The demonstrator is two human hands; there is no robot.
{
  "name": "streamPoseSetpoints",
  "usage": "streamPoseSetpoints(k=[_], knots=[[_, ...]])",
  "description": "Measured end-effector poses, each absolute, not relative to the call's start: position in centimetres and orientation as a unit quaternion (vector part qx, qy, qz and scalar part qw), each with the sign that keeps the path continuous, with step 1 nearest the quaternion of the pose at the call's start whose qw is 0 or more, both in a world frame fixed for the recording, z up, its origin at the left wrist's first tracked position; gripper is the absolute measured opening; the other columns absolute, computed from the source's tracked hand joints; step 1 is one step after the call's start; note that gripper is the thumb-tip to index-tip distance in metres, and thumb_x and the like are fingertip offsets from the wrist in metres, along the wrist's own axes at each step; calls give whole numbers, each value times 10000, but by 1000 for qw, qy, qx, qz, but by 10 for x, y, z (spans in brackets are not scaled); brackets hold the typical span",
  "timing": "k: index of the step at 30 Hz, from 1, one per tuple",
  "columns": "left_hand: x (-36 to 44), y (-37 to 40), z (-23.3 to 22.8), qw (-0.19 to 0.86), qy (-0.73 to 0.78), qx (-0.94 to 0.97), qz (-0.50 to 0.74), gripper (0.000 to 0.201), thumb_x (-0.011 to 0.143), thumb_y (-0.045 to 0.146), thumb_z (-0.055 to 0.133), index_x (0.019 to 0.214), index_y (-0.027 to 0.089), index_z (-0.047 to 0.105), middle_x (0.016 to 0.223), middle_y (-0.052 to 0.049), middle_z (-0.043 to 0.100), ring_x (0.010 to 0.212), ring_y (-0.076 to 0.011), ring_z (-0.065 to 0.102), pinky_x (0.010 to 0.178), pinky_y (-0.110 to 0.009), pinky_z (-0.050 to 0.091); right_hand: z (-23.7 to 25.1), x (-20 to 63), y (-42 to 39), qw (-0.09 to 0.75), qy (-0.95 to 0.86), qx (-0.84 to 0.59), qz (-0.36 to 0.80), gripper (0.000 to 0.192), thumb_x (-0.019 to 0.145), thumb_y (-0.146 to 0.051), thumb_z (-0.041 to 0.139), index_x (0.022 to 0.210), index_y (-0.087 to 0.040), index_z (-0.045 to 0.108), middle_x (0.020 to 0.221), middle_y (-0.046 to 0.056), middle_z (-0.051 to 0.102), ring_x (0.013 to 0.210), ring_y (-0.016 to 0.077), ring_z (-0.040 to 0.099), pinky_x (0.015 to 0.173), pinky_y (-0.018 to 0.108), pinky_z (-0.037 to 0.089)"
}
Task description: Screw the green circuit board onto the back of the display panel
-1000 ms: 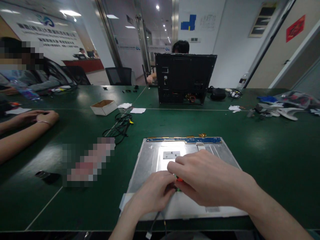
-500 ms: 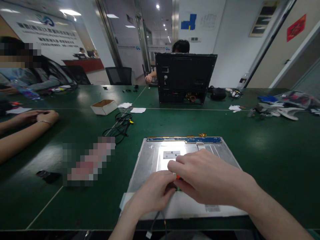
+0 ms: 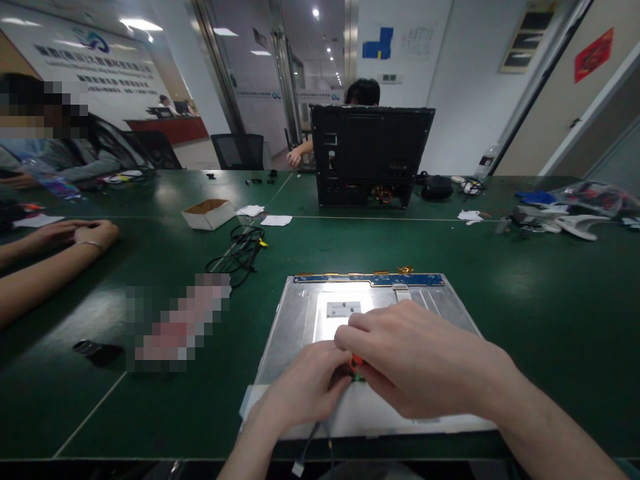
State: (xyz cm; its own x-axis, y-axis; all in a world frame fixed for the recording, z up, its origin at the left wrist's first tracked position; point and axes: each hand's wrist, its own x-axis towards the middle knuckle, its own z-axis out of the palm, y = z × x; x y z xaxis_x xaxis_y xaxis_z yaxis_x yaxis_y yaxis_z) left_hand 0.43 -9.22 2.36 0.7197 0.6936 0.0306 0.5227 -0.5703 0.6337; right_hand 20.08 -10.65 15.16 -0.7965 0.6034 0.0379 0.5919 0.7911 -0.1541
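Observation:
A flat LCD panel [image 3: 280,340] lies back up in front of me, its metal back showing and a blue circuit strip [image 3: 330,279] along the far edge. Over its near middle, my right hand [image 3: 415,357] is closed round a small orange tool [image 3: 357,361]; most of it is hidden by the fingers. My left hand [image 3: 305,383] meets it there, fingertips pinched at a small green circuit board [image 3: 357,377], of which only a sliver shows. Beneath the left wrist, a thin cable with a white connector [image 3: 298,469] hangs over the table edge.
Black cables [image 3: 240,250] lie left of the panel, near an open cardboard box [image 3: 209,215]. A black monitor housing [image 3: 370,153] stands across the green table. Another person's forearms [image 3: 55,267] rest at left. Plastic bags and white parts [image 3: 565,217] lie at right.
My right hand has tilted slightly and dropped a little at the knuckles, so more of the orange tool shows. My left hand and the panel stay in place.

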Motion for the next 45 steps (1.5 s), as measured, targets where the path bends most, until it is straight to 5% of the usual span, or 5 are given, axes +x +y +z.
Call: streamPoseSetpoints(k=[7, 45], knots=[[5, -93, 25, 319, 337, 874, 143, 150, 845, 143, 520, 912, 183, 648, 922, -57, 685, 886, -240, 623, 792, -316, 475, 151, 200, -106, 33, -932, -356, 51, 109, 911, -296, 613, 945, -201, 572, 815, 16, 678, 644, 163, 585, 512, 298, 207], [1, -92, 18, 319, 351, 871, 129, 98, 853, 156, 541, 904, 182, 620, 939, -56, 675, 904, -240, 622, 808, -324, 484, 149, 199, -107, 49, -942, -332, 26, 57, 929, -237, 562, 914, -182, 564, 777, 24, 689, 608, 155, 582, 502, 304, 191]])
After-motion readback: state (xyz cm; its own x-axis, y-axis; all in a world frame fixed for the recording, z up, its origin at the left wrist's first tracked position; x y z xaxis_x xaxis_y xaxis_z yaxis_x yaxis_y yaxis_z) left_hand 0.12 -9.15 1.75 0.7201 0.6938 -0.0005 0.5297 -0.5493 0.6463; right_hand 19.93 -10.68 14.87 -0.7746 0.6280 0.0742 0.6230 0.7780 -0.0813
